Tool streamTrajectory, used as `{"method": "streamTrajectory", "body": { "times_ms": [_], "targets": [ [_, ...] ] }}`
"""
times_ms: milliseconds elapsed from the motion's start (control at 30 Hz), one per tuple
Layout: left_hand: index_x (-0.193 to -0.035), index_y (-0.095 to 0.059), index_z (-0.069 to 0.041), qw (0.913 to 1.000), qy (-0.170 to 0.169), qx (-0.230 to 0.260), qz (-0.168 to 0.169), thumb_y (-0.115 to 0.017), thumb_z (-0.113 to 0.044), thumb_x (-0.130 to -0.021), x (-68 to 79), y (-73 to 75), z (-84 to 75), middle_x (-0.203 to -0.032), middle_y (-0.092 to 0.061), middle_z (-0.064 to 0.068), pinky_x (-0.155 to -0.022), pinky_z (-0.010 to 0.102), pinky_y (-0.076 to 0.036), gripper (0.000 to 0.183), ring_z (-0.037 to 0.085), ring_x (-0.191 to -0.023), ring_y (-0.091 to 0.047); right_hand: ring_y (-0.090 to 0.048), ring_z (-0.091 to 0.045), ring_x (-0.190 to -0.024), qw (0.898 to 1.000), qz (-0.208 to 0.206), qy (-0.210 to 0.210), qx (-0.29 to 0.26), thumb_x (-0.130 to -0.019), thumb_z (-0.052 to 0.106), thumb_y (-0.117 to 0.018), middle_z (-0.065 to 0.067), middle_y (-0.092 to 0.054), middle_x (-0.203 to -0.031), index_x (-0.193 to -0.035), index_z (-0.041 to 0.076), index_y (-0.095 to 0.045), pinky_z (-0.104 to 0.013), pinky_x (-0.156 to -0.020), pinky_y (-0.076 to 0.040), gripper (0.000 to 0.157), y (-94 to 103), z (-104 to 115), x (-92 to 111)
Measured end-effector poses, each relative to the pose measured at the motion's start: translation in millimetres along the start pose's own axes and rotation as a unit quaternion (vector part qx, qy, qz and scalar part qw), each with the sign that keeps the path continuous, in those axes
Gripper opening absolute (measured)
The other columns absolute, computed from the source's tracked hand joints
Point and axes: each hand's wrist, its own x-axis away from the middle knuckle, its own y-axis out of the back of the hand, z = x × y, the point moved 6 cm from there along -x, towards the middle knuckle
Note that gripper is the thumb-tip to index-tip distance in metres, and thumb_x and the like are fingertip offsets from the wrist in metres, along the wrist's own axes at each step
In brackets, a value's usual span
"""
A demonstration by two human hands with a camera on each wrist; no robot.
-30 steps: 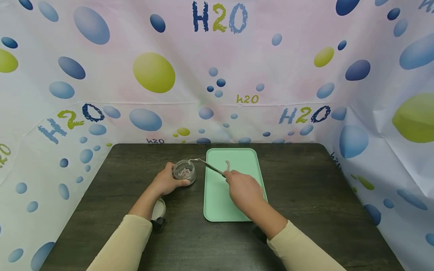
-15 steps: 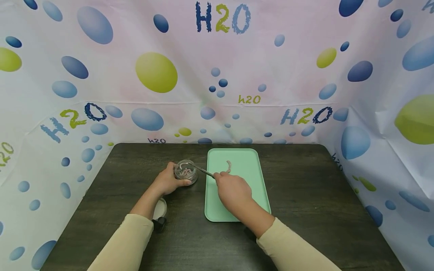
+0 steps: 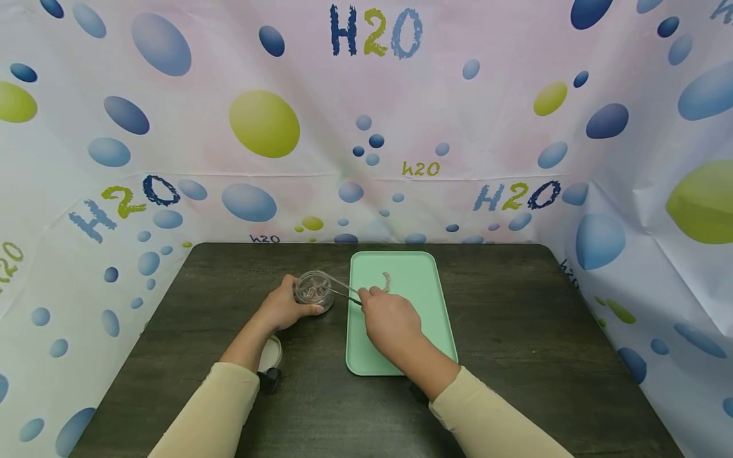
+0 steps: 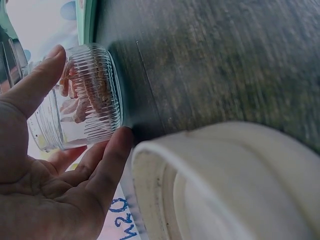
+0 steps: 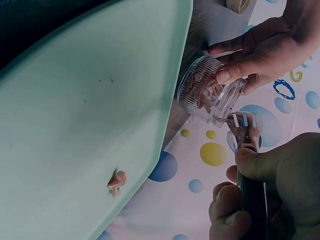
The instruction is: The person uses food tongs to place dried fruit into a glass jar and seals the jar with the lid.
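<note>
My left hand (image 3: 286, 307) holds a ribbed glass jar (image 3: 324, 305) on the table, thumb on one side and fingers on the other. Inside lie several pinkish, curled, shrimp-like pieces (image 4: 75, 95). My right hand (image 3: 395, 323) grips metal tongs (image 5: 244, 131) with a fork-toothed tip. Their two arms stand apart at the jar's mouth, and I see no piece between the tips. Below the right hand is a pale green tray (image 3: 366, 353). One curved pinkish piece (image 3: 386, 281) lies near its far end, partly hidden by the hand in the head view.
A cream-coloured round lid (image 3: 271, 353) rests on the dark table (image 3: 504, 343) beside my left wrist. It looms large in the left wrist view. A white cloth printed with bubbles (image 3: 263, 124) hangs behind the table and along its sides.
My right hand has moved left, bringing the tongs to the jar. Earlier their tips pinched a pale strip over the rim; now the tongs have spread and hold nothing visible. The left hand stays.
</note>
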Motion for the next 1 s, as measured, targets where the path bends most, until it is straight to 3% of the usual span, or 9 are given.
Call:
{"method": "streamTrajectory", "body": {
  "times_ms": [367,467,567,700,1000],
  "targets": [
    [-0.153,-0.036,0.001,1.0,-0.009,0.002,0.003,-0.085,-0.045,-0.095,3.7,0.8,-4.2,-0.144,-0.06,0.033,-0.102,0.061,-0.052,0.089,0.05,-0.13,-0.063,-0.062,-0.015,-0.062,0.999,-0.008,0.011,-0.033,-0.104,0.031,-0.075,-0.001,-0.071,-0.104,-0.14,0.015,-0.067,-0.03,-0.054,-0.049,0.04,-0.4,-5.3,5.7],
    [-0.152,-0.037,0.001,0.9999,-0.01,0.003,0.003,-0.086,-0.045,-0.094,4.9,1.6,-4.9,-0.145,-0.06,0.034,-0.103,0.062,-0.052,0.089,0.051,-0.131,-0.062,-0.062,-0.015,-0.061,0.998,-0.007,0.006,-0.062,-0.106,0.032,-0.073,-0.003,-0.072,-0.11,-0.145,0.014,-0.064,-0.03,-0.053,-0.048,0.044,1.5,-10.4,7.6],
    [-0.153,-0.035,0.002,0.9999,-0.009,0.003,0.004,-0.085,-0.045,-0.095,5.0,1.6,-4.9,-0.147,-0.058,0.035,-0.105,0.063,-0.051,0.09,0.053,-0.135,-0.06,-0.069,-0.02,-0.068,0.996,-0.011,0.001,-0.088,-0.107,0.032,-0.071,-0.008,-0.074,-0.122,-0.148,0.012,-0.063,-0.033,-0.057,-0.053,0.046,4.7,-18.1,8.1],
    [-0.155,-0.034,0.002,0.9999,-0.009,0.003,0.007,-0.085,-0.046,-0.095,4.7,0.7,-4.6,-0.15,-0.055,0.037,-0.106,0.064,-0.051,0.092,0.054,-0.137,-0.058,-0.078,-0.029,-0.087,0.992,-0.011,-0.023,-0.125,-0.108,0.03,-0.07,-0.014,-0.071,-0.139,-0.152,0.008,-0.06,-0.041,-0.07,-0.061,0.049,7.1,-33.5,6.1],
    [-0.157,-0.031,0.002,1.0,-0.002,0.002,0.009,-0.084,-0.046,-0.096,4.5,0.1,-3.5,-0.152,-0.053,0.038,-0.108,0.065,-0.05,0.094,0.055,-0.139,-0.056,-0.076,-0.032,-0.095,0.981,0.011,-0.092,-0.171,-0.109,0.03,-0.069,-0.014,-0.07,-0.138,-0.154,0.01,-0.058,-0.046,-0.077,-0.061,0.051,4.5,-69.4,5.5]
  ]
}}
